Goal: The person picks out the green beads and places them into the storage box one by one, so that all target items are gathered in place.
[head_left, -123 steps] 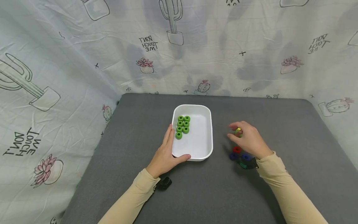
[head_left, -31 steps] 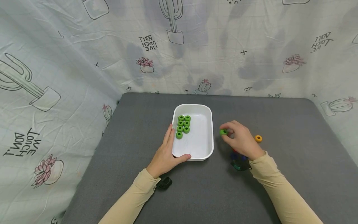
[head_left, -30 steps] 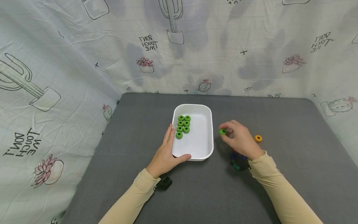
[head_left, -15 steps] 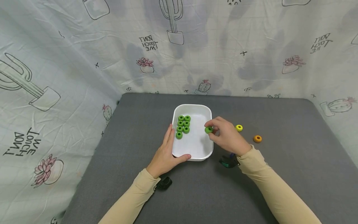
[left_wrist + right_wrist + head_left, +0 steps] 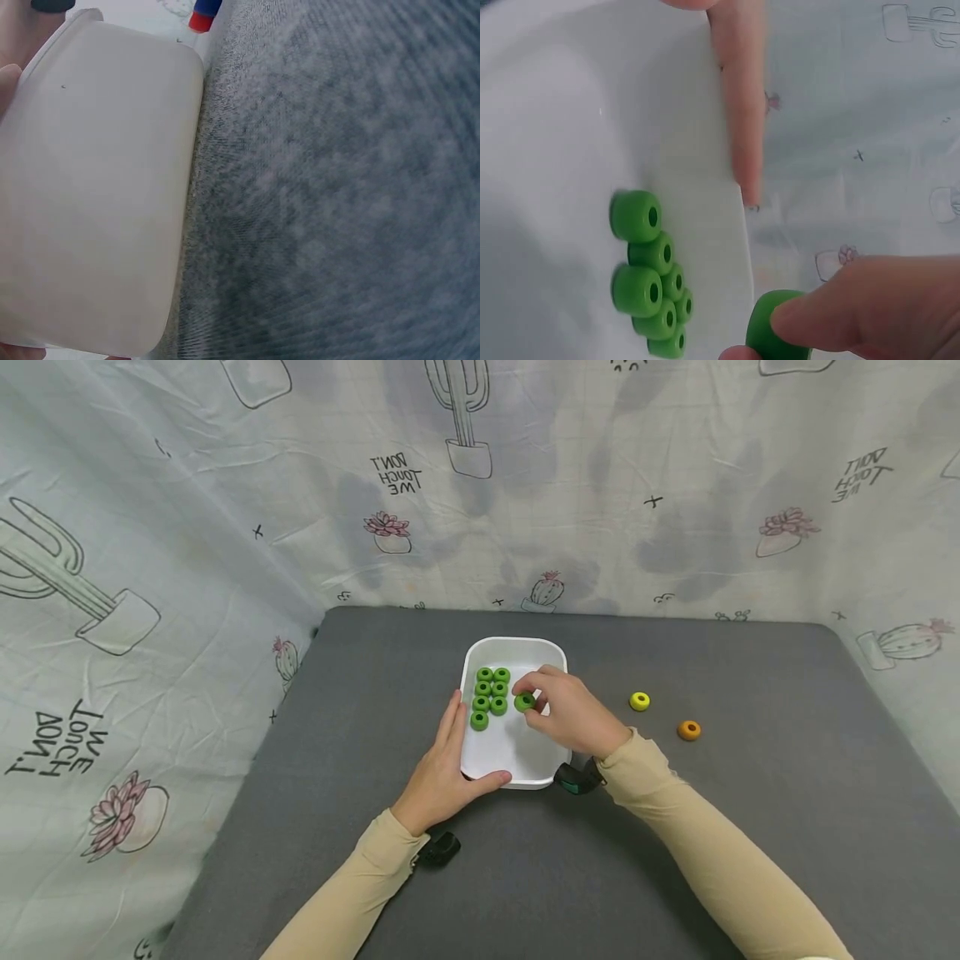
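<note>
My right hand (image 5: pixel 573 714) pinches a green bead (image 5: pixel 524 702) between thumb and fingertips, over the middle of a white tray (image 5: pixel 517 756). Several green beads (image 5: pixel 498 705) sit in two columns along the tray's left side, holes facing up, the left column reaching one bead nearer to me. In the right wrist view the thumb presses on the held bead (image 5: pixel 761 334). My left hand (image 5: pixel 438 781) rests against the tray, its straight fingers along the outer left wall and its thumb at the near rim. The left wrist view shows the tray's outer wall (image 5: pixel 97 195) close up.
On the grey table to the right of the tray lie a yellow bead (image 5: pixel 640 702) and an orange bead (image 5: pixel 689 731). Blue and red pieces (image 5: pixel 204 15) show beyond the tray in the left wrist view. A printed curtain (image 5: pixel 600 510) hangs behind the table.
My right hand picked up the green bead on the right and carried it left over the tray, uncovering the yellow and orange beads. The left hand has stayed in place.
</note>
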`<state>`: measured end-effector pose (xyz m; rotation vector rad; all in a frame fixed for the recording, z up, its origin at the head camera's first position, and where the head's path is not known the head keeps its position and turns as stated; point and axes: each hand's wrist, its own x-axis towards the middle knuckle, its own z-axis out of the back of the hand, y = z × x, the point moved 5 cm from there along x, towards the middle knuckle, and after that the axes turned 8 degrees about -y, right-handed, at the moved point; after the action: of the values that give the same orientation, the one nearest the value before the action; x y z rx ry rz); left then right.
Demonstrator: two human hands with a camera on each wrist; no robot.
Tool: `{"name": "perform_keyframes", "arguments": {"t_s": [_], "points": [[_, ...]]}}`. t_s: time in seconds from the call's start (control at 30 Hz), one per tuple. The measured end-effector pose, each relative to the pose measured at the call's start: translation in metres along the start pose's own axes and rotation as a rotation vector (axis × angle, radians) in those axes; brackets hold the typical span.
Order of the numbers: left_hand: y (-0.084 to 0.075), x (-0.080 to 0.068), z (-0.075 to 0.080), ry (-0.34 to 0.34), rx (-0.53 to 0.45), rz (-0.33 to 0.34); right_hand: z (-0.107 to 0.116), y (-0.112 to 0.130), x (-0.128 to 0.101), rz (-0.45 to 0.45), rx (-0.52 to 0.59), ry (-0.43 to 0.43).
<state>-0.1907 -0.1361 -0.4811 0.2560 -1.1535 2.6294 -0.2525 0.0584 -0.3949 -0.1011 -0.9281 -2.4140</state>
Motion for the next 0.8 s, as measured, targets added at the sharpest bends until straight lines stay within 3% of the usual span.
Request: {"name": "perform_keyframes", "arguments": {"t_s": [0.53, 0.8], "points": [[-0.001, 0.001, 0.003, -0.004, 0.000, -0.035, -0.036, 0.002, 0.034, 0.049, -0.044, 0.044], [-0.001, 0.003, 0.002, 0.004, -0.006, -0.036, -0.051, -0.001, 0.043, 0.038, -0.108, 0.152]]}}
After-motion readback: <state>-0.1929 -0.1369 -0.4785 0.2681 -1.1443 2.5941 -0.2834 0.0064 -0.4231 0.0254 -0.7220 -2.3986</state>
